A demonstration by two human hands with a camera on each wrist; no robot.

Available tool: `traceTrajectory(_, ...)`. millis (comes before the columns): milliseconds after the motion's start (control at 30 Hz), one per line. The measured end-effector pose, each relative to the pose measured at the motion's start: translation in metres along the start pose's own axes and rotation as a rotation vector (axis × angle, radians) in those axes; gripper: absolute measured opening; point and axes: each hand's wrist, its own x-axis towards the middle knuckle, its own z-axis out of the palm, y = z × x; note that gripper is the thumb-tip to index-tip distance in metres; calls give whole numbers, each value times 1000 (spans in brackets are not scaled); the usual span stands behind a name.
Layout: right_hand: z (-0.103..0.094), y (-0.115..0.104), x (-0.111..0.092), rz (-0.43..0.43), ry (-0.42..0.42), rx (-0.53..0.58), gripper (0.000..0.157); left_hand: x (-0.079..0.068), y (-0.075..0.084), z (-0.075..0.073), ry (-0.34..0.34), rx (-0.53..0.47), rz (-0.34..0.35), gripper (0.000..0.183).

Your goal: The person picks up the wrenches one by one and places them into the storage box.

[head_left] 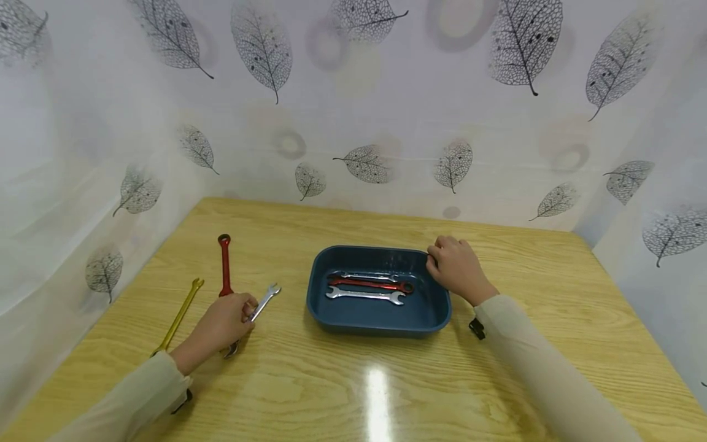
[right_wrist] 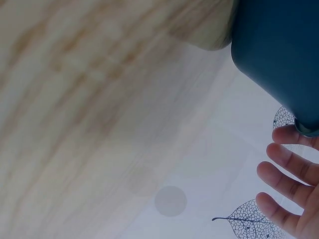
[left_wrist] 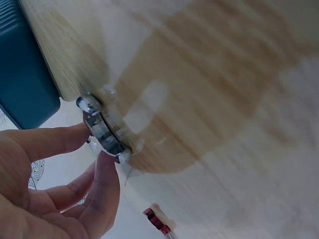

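Observation:
My left hand (head_left: 222, 320) pinches a silver wrench (head_left: 266, 302) between thumb and fingers, left of a dark blue tray (head_left: 375, 327). In the left wrist view, that wrench (left_wrist: 103, 130) is seen nearly end-on at the fingertips. A red wrench (head_left: 225, 265) lies partly hidden behind the left hand. Below the hand a shiny wrench end (head_left: 231, 350) shows; I cannot tell which wrench it belongs to. My right hand (head_left: 457, 267) holds the tray's right rim near its far corner. In the right wrist view, one fingertip (right_wrist: 285, 134) touches the rim while the other fingers are spread.
Inside the tray lie two silver wrenches (head_left: 364, 296) and a red wrench (head_left: 370, 283) between them. A yellow wrench (head_left: 182, 313) rests on the wooden table (head_left: 309, 393) at the far left. A leaf-patterned curtain (head_left: 386, 110) borders the table at the back and sides.

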Motion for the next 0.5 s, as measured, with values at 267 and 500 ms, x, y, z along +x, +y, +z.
traceTrajectory(267,-1,-1,0,0,5,-11,15,-3,1,1,18,9,-63,16)
traceTrajectory(500,-1,-1,0,6,-4,-11,15,-4,3,0,24,7,-90,11)
